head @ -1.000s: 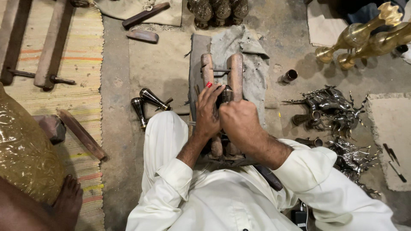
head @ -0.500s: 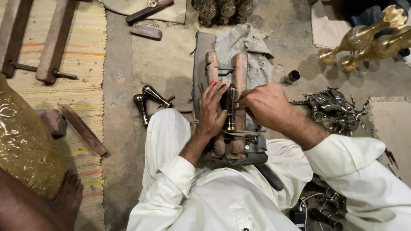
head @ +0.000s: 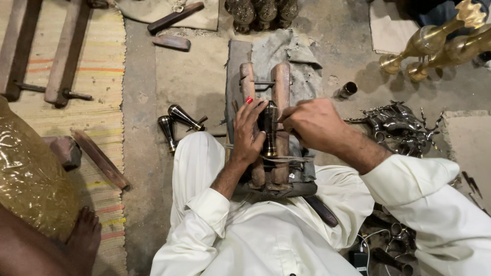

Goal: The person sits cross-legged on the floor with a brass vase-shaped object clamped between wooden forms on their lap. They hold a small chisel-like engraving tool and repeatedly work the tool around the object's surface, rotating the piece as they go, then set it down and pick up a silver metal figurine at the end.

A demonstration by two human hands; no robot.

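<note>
A dark, turned brass piece (head: 269, 129) with a flared foot lies lengthwise between the two wooden bars of a clamp (head: 281, 87) on the floor in front of me. My left hand (head: 249, 134) presses against its left side, fingers curled round it. My right hand (head: 313, 124) is closed just to its right, fingertips pinched at the piece's upper part; whether a small tool is in the fingers I cannot tell. A grey cloth (head: 286, 53) lies under the clamp.
Two similar dark brass pieces (head: 176, 121) lie left of my knee. A pile of silvery metal parts (head: 398, 125) is at the right, golden brass stands (head: 432, 43) at top right. A striped mat (head: 97, 87) with wooden bars, a gold-wrapped object (head: 25, 174) and another person's foot (head: 82, 237) are at left.
My right hand has moved off the clamp to the right, uncovering the brass piece. My left hand has stayed on it. The view has shifted slightly.
</note>
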